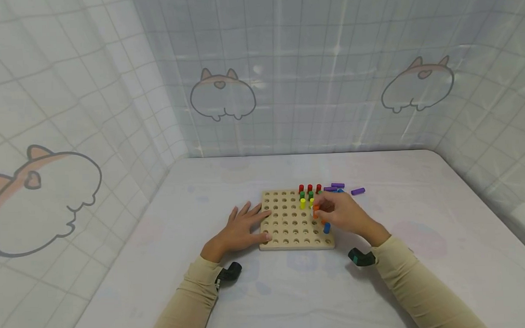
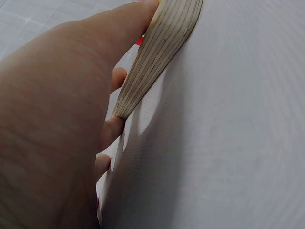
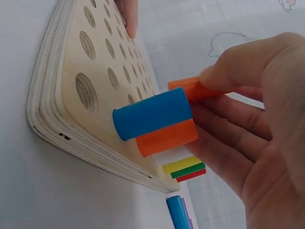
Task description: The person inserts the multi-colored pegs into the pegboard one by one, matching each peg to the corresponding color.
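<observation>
A square wooden pegboard (image 1: pixel 291 233) with rows of round holes lies on the table. My left hand (image 1: pixel 237 232) has its fingers spread at the left side, with thumb and index finger resting on the board's edge. Between thumb and fingers, my right hand (image 1: pixel 345 213) pinches an orange peg (image 3: pixel 183 89) over the board's right part. Beside it, a blue peg (image 3: pixel 152 114) and another orange peg (image 3: pixel 167 138) stand in holes, with a white peg (image 3: pixel 172 156) behind them. Red pegs (image 1: pixel 309 187), green pegs (image 1: pixel 302 195) and yellow pegs (image 1: pixel 303 204) stand farther back. My right hand partly hides these rows.
Loose purple pegs (image 1: pixel 357 191) lie on the white-covered table behind and right of the board, alongside a loose blue peg (image 3: pixel 177 212). A tiled-pattern curtain (image 1: pixel 286 110) surrounds the table at the back and sides.
</observation>
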`<state>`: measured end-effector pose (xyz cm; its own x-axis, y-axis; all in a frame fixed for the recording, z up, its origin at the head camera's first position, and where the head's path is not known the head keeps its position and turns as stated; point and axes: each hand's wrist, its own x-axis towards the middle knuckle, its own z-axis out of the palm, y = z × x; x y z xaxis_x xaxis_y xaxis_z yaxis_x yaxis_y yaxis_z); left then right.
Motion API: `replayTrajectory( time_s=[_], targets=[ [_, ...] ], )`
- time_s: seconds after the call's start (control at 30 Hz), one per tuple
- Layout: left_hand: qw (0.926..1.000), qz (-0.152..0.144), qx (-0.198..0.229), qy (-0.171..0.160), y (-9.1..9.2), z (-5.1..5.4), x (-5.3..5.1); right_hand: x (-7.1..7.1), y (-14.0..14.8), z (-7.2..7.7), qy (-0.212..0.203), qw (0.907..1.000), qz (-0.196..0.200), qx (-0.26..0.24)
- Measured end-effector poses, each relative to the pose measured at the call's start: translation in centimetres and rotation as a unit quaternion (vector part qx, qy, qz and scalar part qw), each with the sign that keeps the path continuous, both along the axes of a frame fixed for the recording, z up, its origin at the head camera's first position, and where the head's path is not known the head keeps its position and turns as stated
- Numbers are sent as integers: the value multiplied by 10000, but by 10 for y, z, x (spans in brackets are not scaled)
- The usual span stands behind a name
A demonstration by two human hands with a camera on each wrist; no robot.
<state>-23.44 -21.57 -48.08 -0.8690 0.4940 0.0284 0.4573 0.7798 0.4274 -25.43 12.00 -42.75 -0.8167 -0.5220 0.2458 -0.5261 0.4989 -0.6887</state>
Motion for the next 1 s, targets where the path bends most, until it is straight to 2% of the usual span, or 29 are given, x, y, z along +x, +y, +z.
replayTrajectory(
  time_s=[0.3, 0.57, 1.0],
  targets=[
    [10000, -19, -46, -8, 0, 0, 0, 1, -1, 0, -172, 9991, 155, 361],
    [10000, -21, -43, -24, 0, 0, -1, 1, -2, -2, -91, 9975, 173, 680],
    [10000, -2, -68, 13, -1, -3, -3, 1, -5, -2, 113, 9961, 151, 867]
  ],
)
